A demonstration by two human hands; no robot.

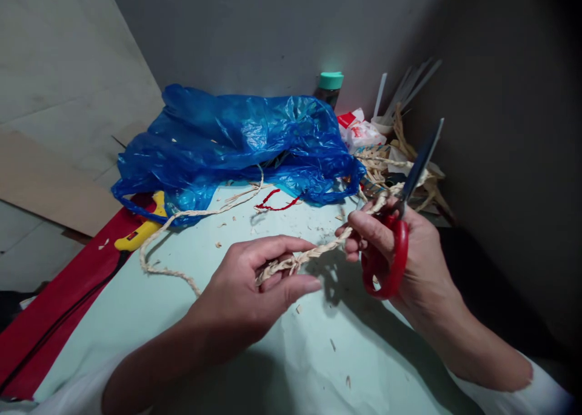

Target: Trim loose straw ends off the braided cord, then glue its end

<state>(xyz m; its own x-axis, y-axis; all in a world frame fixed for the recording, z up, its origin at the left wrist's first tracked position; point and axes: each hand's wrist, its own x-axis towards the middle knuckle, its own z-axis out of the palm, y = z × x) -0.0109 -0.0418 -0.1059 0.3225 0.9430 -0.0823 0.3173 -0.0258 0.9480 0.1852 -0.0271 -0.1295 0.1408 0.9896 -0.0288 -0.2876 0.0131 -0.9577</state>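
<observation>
1. Left hand (254, 282): fingers pinched around braided straw cord (318, 252), just above pale green table cover (282, 354).
2. Right hand (400, 257): clenched on red-handled scissors (400, 221), apparently also gripping the cord.
3. Blue plastic bag (236, 142): behind, near the wall.

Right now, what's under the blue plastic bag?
A yellow handle and twisted straw cord poke out from under the blue plastic bag's front edge. Whatever else lies beneath is covered.

Taut pale braided cord (318, 252), red-handled scissors (394, 245)
</observation>
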